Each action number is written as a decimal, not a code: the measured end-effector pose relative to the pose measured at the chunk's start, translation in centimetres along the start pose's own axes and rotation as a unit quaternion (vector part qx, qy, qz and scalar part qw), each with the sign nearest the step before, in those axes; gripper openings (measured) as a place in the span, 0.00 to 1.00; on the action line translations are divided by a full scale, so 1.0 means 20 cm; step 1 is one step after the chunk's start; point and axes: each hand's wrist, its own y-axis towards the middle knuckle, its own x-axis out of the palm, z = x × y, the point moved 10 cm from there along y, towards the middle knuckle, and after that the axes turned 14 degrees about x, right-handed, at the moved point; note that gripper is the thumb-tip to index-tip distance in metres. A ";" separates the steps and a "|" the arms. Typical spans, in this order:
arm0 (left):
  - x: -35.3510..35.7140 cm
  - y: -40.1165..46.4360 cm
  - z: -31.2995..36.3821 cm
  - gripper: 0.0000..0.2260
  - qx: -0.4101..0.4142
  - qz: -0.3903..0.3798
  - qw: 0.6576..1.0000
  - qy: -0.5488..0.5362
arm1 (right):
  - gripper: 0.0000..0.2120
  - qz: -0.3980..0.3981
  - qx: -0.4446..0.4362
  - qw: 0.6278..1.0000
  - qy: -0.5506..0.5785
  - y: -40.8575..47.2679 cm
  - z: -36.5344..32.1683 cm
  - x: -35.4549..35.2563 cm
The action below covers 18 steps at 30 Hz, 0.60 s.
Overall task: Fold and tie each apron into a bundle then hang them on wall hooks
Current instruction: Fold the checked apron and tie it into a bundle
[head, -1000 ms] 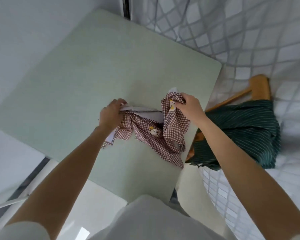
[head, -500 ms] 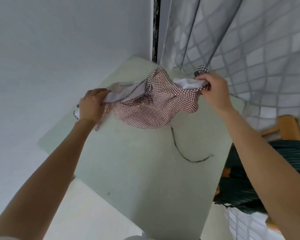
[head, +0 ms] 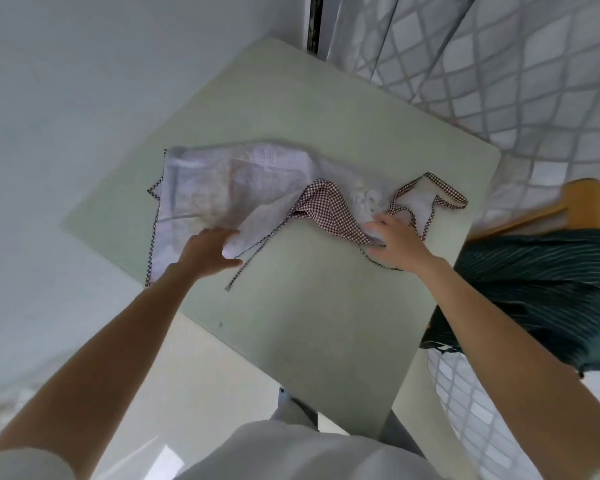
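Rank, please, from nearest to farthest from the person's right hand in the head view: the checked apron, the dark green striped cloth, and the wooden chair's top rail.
From the right hand:
1. Checked apron, under the fingers, spread on the table.
2. Dark green striped cloth, right of the table, draped over the chair.
3. Wooden chair's top rail, farther right, beyond the cloth.

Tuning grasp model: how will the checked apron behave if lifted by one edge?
Probably floppy: the checked apron lies rumpled, a corner flipped over. Likely light, being thin cloth. Its tie string would probably dangle and snag.
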 end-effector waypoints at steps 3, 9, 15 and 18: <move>0.02 0.10 0.06 0.32 0.007 0.052 0.999 -0.008 | 0.28 -0.019 -0.003 0.999 0.046 0.10 -0.14 0.09; 0.07 0.22 -0.01 0.22 -0.059 0.079 0.995 0.000 | 0.36 0.005 0.124 0.979 0.163 0.37 -0.14 0.20; -0.11 0.11 -0.02 0.10 -0.019 0.248 0.967 -0.057 | 0.15 0.148 0.110 0.959 0.217 0.35 -0.05 0.04; -0.16 -0.01 0.03 0.13 0.041 0.274 0.958 -0.073 | 0.11 0.205 -0.005 0.958 0.198 0.16 -0.12 -0.11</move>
